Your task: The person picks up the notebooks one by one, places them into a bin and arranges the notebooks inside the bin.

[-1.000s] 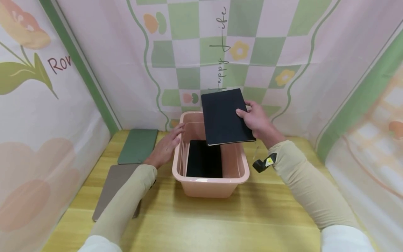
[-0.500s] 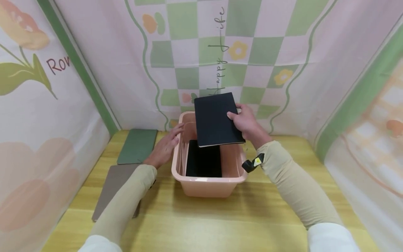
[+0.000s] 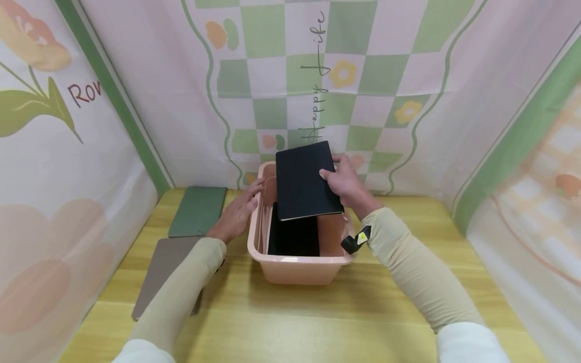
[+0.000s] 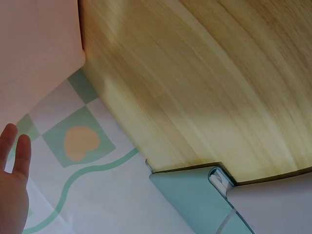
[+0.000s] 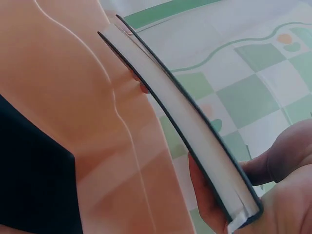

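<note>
A black notebook [image 3: 305,182] is tilted over the back half of a pink plastic bin [image 3: 297,272]. My right hand [image 3: 346,182] grips its right edge, thumb on the front cover and fingers behind. In the right wrist view the white page edges of this notebook [image 5: 180,117] show between its two covers. Inside the bin lies another dark notebook [image 3: 295,237], partly covered by the held one in the head view. My left hand [image 3: 237,212] rests at the bin's left rim with fingers extended; its fingers [image 4: 22,156] look straight in the left wrist view.
A green notebook [image 3: 198,210] lies on the wooden table [image 3: 290,327] left of the bin. A grey-brown notebook [image 3: 165,267] lies in front of it, partly under my left forearm. A patterned cloth wall [image 3: 263,75] stands close behind the bin.
My right hand has carried the black notebook left and down, from the bin's right side to over its back half. The left hand has stayed at the rim.
</note>
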Motion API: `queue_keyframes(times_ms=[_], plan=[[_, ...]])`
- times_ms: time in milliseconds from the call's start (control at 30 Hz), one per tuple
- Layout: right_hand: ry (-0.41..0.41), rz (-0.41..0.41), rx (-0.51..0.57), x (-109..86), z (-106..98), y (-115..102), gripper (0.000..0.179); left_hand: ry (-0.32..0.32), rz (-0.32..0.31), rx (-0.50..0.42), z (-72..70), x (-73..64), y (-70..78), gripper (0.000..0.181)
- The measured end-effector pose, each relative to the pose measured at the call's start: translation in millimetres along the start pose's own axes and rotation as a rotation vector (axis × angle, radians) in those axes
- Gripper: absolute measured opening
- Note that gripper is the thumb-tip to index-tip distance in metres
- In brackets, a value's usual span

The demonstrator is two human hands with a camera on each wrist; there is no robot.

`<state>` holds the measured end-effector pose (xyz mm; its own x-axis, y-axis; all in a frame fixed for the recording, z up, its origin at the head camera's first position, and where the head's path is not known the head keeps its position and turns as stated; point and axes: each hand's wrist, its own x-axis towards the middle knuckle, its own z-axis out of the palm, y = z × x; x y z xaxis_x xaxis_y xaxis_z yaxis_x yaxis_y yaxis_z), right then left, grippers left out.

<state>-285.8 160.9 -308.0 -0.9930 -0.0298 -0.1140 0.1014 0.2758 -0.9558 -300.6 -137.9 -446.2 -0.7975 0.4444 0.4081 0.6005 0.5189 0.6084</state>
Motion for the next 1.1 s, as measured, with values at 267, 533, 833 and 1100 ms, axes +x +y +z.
queue_keyframes(times_ms=[267, 533, 833, 1100], plan=[[-0.001, 0.002, 0.02, 4.3, 9, 2, 0.051, 0.001, 0.006, 0.014, 0.5, -0.4, 0.9, 0.053], [-0.017, 0.0, -0.047, 5.5, 16, 2, 0.052, 0.012, 0.023, 0.011, 0.5, -0.8, 0.5, 0.055], [-0.073, -0.006, -0.114, 8.2, 24, 2, 0.058, 0.003, 0.011, 0.021, -0.1, -1.3, 1.2, 0.053], [-0.092, -0.014, -0.206, 16.5, 33, 2, 0.051, 0.003, 0.01, 0.036, -0.7, -1.7, 1.7, 0.055]])
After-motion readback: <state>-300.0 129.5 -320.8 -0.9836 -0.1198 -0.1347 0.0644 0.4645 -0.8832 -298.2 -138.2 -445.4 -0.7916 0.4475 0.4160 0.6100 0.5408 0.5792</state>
